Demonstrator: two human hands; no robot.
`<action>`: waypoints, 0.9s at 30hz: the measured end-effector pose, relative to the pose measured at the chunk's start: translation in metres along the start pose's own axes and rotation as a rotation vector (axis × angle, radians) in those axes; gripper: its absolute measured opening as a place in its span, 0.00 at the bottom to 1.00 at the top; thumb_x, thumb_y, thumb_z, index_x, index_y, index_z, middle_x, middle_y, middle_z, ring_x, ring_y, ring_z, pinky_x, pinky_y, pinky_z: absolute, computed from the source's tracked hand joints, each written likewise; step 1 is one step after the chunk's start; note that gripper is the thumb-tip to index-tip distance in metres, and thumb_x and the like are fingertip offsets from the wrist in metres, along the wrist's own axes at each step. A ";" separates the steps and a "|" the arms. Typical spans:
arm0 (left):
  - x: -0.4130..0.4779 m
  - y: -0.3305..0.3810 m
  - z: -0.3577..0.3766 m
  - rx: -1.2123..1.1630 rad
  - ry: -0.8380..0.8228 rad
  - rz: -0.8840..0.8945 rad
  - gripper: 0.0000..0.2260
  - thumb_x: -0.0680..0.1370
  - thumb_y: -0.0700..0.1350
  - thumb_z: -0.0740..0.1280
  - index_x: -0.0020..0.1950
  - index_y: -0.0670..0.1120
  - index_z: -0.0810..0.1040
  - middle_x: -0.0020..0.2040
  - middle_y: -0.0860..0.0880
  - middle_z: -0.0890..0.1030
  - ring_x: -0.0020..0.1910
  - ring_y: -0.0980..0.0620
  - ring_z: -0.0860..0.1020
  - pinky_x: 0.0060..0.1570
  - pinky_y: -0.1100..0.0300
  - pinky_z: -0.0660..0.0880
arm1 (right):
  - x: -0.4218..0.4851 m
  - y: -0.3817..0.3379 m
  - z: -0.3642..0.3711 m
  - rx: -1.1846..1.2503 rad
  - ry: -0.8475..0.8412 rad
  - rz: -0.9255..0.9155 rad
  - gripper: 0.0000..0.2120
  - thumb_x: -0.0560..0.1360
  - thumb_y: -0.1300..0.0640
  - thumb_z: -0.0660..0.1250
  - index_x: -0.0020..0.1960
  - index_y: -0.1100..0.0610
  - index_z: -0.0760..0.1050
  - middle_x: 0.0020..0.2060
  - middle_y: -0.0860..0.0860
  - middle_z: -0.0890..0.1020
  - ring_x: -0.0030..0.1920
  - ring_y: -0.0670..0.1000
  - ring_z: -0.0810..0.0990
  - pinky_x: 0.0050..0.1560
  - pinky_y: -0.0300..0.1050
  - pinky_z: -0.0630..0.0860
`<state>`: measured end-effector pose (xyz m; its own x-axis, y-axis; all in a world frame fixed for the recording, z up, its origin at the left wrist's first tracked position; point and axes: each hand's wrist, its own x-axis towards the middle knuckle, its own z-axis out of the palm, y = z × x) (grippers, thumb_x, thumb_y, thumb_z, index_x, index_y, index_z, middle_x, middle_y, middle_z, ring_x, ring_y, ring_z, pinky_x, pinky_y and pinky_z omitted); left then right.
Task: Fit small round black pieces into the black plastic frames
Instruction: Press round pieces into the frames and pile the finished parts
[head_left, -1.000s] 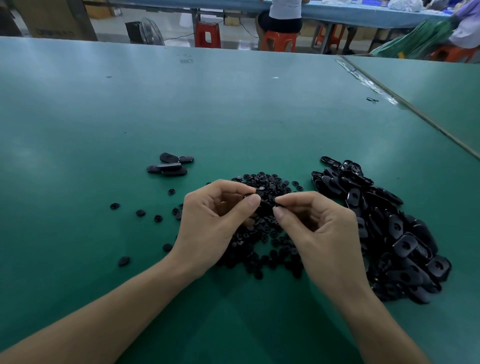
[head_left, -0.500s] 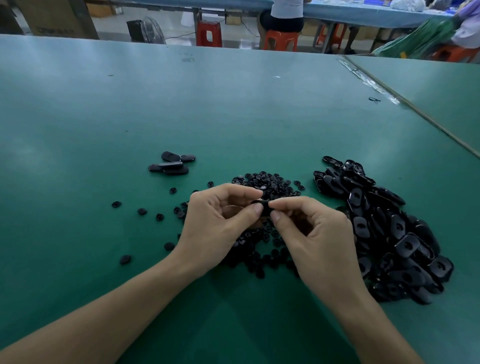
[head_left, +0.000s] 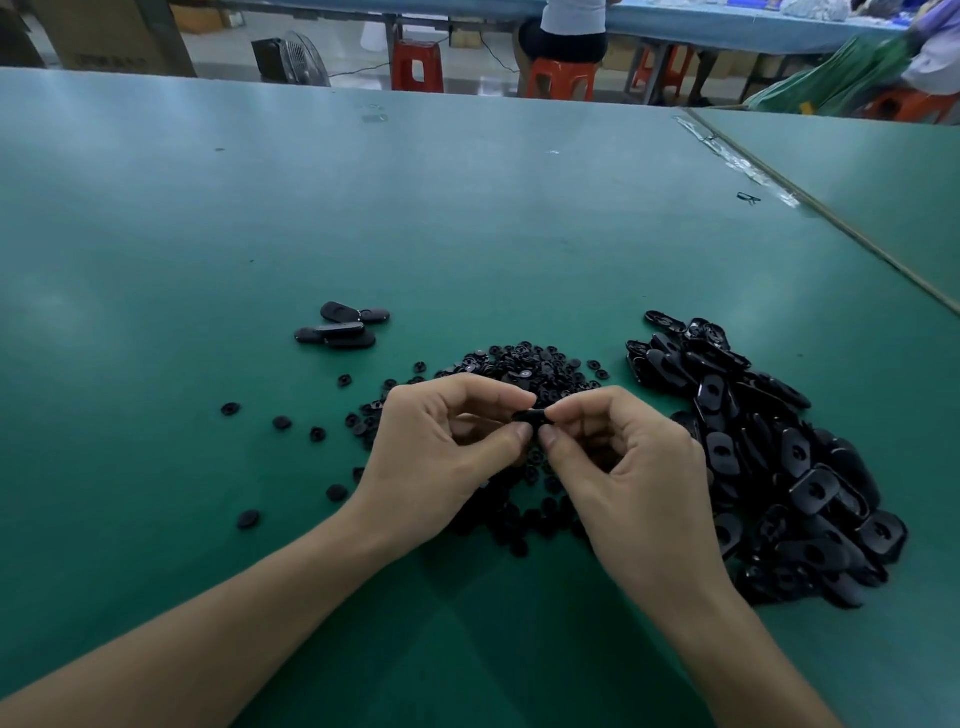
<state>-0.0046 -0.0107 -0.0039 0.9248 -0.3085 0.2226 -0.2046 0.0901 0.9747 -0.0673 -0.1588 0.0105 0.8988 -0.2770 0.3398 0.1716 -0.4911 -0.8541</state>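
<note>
Behind fingers (head_left: 511, 435), indistinct black part (head_left: 529, 416)

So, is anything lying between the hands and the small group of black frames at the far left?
The left hand and the right hand pinch one black part. Between it and that group of frames only a few loose round pieces lie flat on the table; nothing tall.

Left hand (head_left: 441, 452) and right hand (head_left: 628, 467) pinch one black frame (head_left: 529, 417) between fingertips above the round pieces pile (head_left: 524, 366) — frame pile (head_left: 779, 457) at right, on green desk (head_left: 467, 218).
</note>
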 end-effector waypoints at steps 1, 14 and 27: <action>0.000 0.000 0.000 0.004 -0.007 -0.002 0.09 0.69 0.39 0.74 0.46 0.51 0.86 0.40 0.48 0.86 0.37 0.52 0.85 0.43 0.57 0.82 | 0.000 0.000 0.000 -0.002 -0.002 0.004 0.09 0.74 0.61 0.74 0.43 0.48 0.81 0.37 0.40 0.83 0.38 0.43 0.82 0.39 0.32 0.76; 0.002 -0.002 0.000 0.033 0.010 0.057 0.11 0.72 0.35 0.76 0.48 0.50 0.84 0.42 0.49 0.87 0.41 0.50 0.85 0.44 0.59 0.82 | -0.003 -0.003 0.003 -0.086 -0.014 -0.098 0.12 0.74 0.65 0.74 0.53 0.53 0.86 0.45 0.40 0.85 0.48 0.34 0.82 0.48 0.24 0.72; 0.001 0.000 -0.001 -0.006 -0.033 0.034 0.11 0.71 0.35 0.76 0.50 0.48 0.83 0.44 0.47 0.86 0.42 0.52 0.84 0.43 0.56 0.83 | 0.008 0.008 -0.009 0.143 -0.131 0.057 0.11 0.75 0.62 0.74 0.51 0.47 0.84 0.42 0.40 0.86 0.45 0.41 0.85 0.48 0.34 0.79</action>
<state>-0.0035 -0.0102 -0.0041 0.9063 -0.3364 0.2560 -0.2334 0.1067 0.9665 -0.0625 -0.1722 0.0094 0.9517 -0.1869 0.2435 0.1664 -0.3526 -0.9209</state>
